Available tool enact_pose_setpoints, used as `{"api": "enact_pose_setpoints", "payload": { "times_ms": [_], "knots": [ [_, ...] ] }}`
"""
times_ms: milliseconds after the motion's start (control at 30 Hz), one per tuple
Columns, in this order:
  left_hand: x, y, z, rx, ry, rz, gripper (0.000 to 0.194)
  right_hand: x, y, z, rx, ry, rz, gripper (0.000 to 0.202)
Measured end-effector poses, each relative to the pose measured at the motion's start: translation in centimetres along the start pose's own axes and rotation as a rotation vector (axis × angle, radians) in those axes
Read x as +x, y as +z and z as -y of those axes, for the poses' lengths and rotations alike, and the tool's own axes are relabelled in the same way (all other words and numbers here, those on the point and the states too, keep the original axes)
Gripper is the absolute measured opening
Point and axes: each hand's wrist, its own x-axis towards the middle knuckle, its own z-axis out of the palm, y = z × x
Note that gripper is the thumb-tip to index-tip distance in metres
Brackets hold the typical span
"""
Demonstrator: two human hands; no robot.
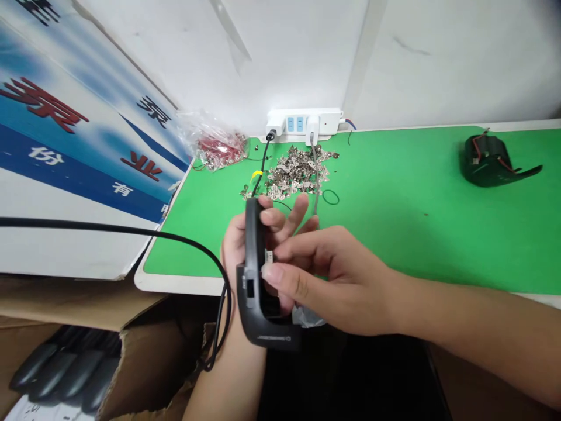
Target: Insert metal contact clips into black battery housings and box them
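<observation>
My left hand [272, 218] grips black housing [251, 234]; right hand [335, 280] pinches pale part [269, 255], housing's three o'clock; a slip could drop it.

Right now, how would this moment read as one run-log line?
left hand: holding black device | right hand: pinching small white piece at device | green surface: loose metal pieces | behind them: white power strip

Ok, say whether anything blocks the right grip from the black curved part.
Nothing visible does: the right grip is at the inner side of the black curved part, thumb and forefinger at a small pale piece. The black cable loops on the left, out of the way.
</observation>
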Motion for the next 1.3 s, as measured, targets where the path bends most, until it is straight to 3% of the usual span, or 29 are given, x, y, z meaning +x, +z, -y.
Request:
{"api": "enact_pose_setpoints", "payload": {
  "times_ms": [100,200,367,433,533,767,967,1300],
  "knots": [
    [-0.3,0.2,0.3,-0.248,-0.042,0.027,0.039,0.2,-0.1,0.1,0.074,0.033,-0.03,0.033],
    [0.1,0.4,0.4,-0.192,-0.117,0.074,0.043,0.3,-1.0,0.3,0.057,0.062,-0.096,0.027],
    [1.2,2.0,0.0,-0.148,-0.138,-0.245,0.032,0.5,-2.6,0.3,-0.017,0.11,-0.267,0.029],
    [1.1,2.5,-0.2,-0.168,-0.099,-0.297,0.045,0.7,-3.0,0.1,-0.022,0.101,-0.267,0.031],
    [0.7,2.6,-0.4,-0.169,-0.082,-0.228,0.063,0.8,-3.2,-0.1,-0.087,0.105,-0.193,0.028],
    [0.7,1.8,-0.1,-0.209,-0.195,-0.098,0.045,0.4,-3.7,0.1,-0.354,0.056,-0.041,0.034],
    [-0.1,2.0,-0.4,-0.211,-0.067,0.003,0.044,0.3,-3.7,0.5,-0.438,0.136,0.095,0.034],
    [-0.7,2.1,-0.7,-0.16,-0.015,0.044,0.043,-0.1,-3.9,0.3,-0.445,0.19,0.137,0.032]
  ]
}}
